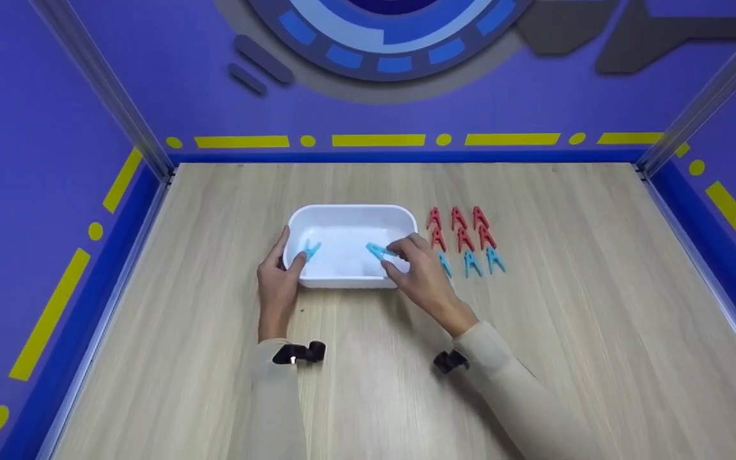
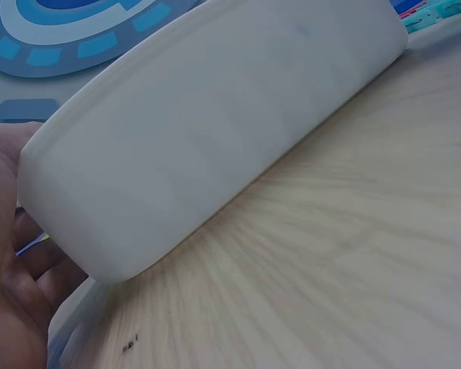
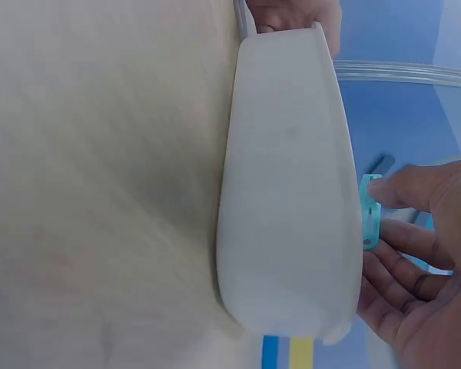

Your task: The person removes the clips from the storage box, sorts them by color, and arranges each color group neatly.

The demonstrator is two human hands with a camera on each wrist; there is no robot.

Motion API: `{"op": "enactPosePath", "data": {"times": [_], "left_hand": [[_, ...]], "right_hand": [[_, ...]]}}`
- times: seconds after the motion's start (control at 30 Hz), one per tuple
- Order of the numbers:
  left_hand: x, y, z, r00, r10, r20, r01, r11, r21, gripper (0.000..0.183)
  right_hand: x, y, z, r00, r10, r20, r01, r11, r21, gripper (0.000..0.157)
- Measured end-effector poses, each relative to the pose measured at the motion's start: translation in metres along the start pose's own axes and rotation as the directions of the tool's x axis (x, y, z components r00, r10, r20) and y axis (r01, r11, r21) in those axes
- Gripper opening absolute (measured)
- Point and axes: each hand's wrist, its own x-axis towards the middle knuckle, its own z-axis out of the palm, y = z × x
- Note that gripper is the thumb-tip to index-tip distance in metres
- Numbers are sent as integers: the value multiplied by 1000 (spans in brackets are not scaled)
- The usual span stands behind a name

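A white plastic basin (image 1: 342, 282) sits on the wooden table. My left hand (image 1: 276, 284) grips its left end, thumb over the rim and fingers along the outside wall. Beside that thumb, inside the basin, lies a light-blue clothespin (image 1: 312, 248). Over the basin's right part my right hand (image 1: 424, 273) pinches another light-blue clothespin (image 1: 377, 250) between thumb and fingers. From the right wrist, that held clothespin (image 3: 370, 211) shows just past the basin's rim. The left wrist view shows mostly the basin's outer wall (image 2: 177, 154).
Right of the basin, two rows of red clothespins (image 1: 462, 239) lie on the table (image 1: 566, 332). A row of light-blue clothespins (image 1: 472, 263) lies nearer me, partly hidden by my right hand. Blue panels (image 1: 368, 115) enclose the table at the back and sides.
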Motion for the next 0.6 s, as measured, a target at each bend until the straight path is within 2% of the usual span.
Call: {"op": "enactPosePath", "data": {"times": [0.27, 0.5, 0.6], "left_hand": [[1, 0, 1, 1000, 26, 10, -26, 1000, 5, 64], [1, -1, 0, 1000, 31, 8, -31, 999, 18, 63], [1, -1, 0, 999, 32, 10, -33, 999, 27, 63]], "right_hand": [[-23, 10, -24, 996, 34, -80, -35, 999, -1, 28], [-40, 30, -42, 992, 38, -123, -41, 999, -16, 25], [-47, 39, -49, 990, 73, -122, -78, 996, -36, 25]]}}
